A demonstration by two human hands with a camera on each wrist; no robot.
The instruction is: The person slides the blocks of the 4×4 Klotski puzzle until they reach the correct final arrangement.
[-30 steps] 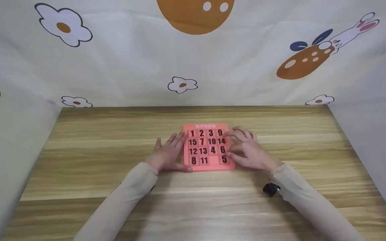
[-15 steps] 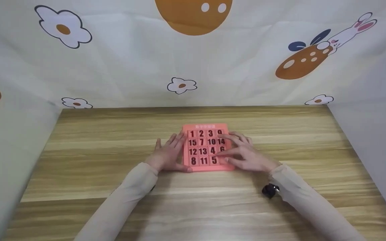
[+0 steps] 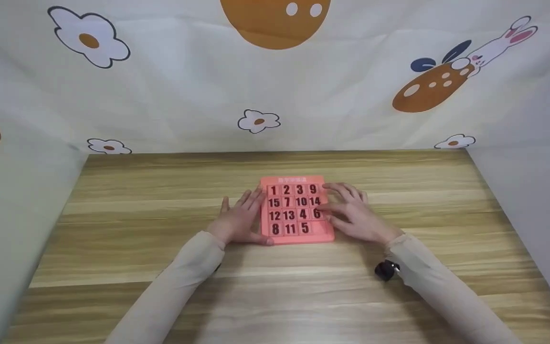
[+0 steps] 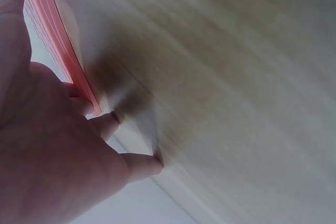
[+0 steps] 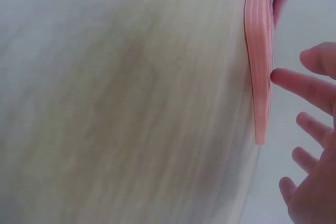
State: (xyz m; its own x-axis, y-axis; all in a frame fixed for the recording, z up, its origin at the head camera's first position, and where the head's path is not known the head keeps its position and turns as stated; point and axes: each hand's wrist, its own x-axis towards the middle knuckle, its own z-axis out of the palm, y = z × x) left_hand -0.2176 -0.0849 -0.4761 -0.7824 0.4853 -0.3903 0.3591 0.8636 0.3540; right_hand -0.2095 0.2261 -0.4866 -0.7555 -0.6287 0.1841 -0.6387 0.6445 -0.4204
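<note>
A pink number sliding puzzle [image 3: 299,240] lies flat on the table in the head view, its black-numbered tiles in four rows. The open slot is at the bottom right, beside the 5 tile [image 3: 305,228] and below the 6 tile [image 3: 317,213]. My left hand [image 3: 239,220] rests along the puzzle's left edge, fingers straight, thumb at the near left corner. Over the right edge is my right hand [image 3: 356,217], its index fingertip at the 6 tile. In the right wrist view that index finger [image 5: 302,87] meets the puzzle's top face [image 5: 271,59] while the other fingers stay raised.
A wood-grain table [image 3: 127,215] carries the puzzle. Behind it hangs a pale cloth [image 3: 184,95] printed with flowers and carrots, and similar cloth closes both sides. A small black device [image 3: 386,271] sits at the right wrist.
The 5 tile has slid left from the bottom right corner, so the open slot is now in that corner. My right hand reached left over the puzzle, then drew back right. The left hand stayed put.
</note>
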